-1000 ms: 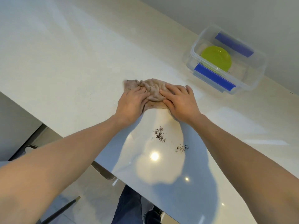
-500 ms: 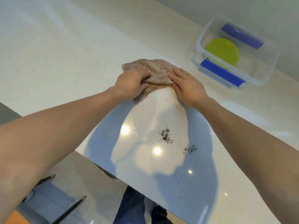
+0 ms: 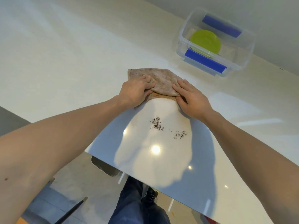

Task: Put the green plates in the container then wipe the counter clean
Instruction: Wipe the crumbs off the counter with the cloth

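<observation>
A brownish cloth (image 3: 159,80) lies flat on the white counter (image 3: 64,54). My left hand (image 3: 135,91) presses on its left side with fingers curled into the fabric. My right hand (image 3: 191,98) holds its right edge, fingers flat on top. Two small patches of dark crumbs (image 3: 157,124) lie on the counter just in front of the cloth, between my forearms. A green plate (image 3: 205,41) sits inside a clear plastic container (image 3: 247,50) with blue clips at the far right.
The counter's near edge (image 3: 145,183) runs diagonally below my arms. Beyond it are the floor, my legs in dark trousers (image 3: 137,206) and a dark rod (image 3: 71,210). A wall (image 3: 242,7) rises behind the container.
The cloth has been spread wider and flatter under both hands. My hands sit a little farther apart on it. The crumbs have not moved.
</observation>
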